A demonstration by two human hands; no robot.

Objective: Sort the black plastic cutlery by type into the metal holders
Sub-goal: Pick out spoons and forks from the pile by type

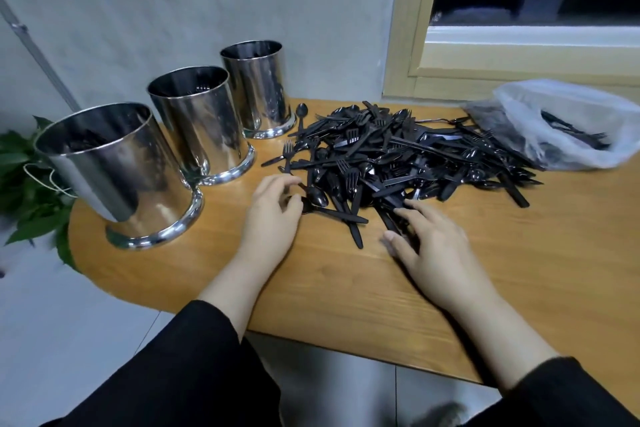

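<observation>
Both forearms reach forward in black sleeves. The left hand point(273, 208) has curled fingers, thumb and forefinger nearly meeting. The right hand point(431, 243) lies palm-down, fingers spread.

Left of the left hand point(273, 208), the three metal holders point(121, 170) hid most of their dark contents. Its fingertips were partly lost among the cutlery pile point(398, 156). Beyond the right hand point(436, 246), a cloudy plastic bag point(568, 121) blurred more cutlery, cut by the frame's edge.
</observation>
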